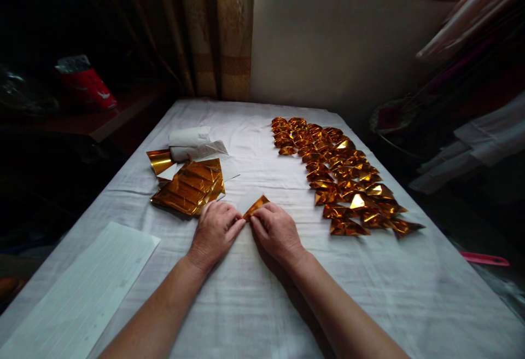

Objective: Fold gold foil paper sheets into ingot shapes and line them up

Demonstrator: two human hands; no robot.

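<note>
At the middle of the table, a sheet of gold foil paper (256, 206) lies partly folded, its gold side turned over and its white side showing behind. My right hand (275, 232) pinches the folded gold part from the right. My left hand (216, 232) has its fingertips closed at the left corner of the same sheet, some fingers hidden behind the hand. Left of it lies a stack of gold foil sheets (188, 186), close to my left knuckles. Rows of folded gold foil pieces (344, 184) stand on the right side.
White rolls of tissue-like paper (189, 137) lie behind the stack. A lined paper sheet (82, 293) rests at the front left on the white cloth (229, 315). A curtain (233, 30) hangs beyond the far edge; a red packet (88, 82) sits on a side surface.
</note>
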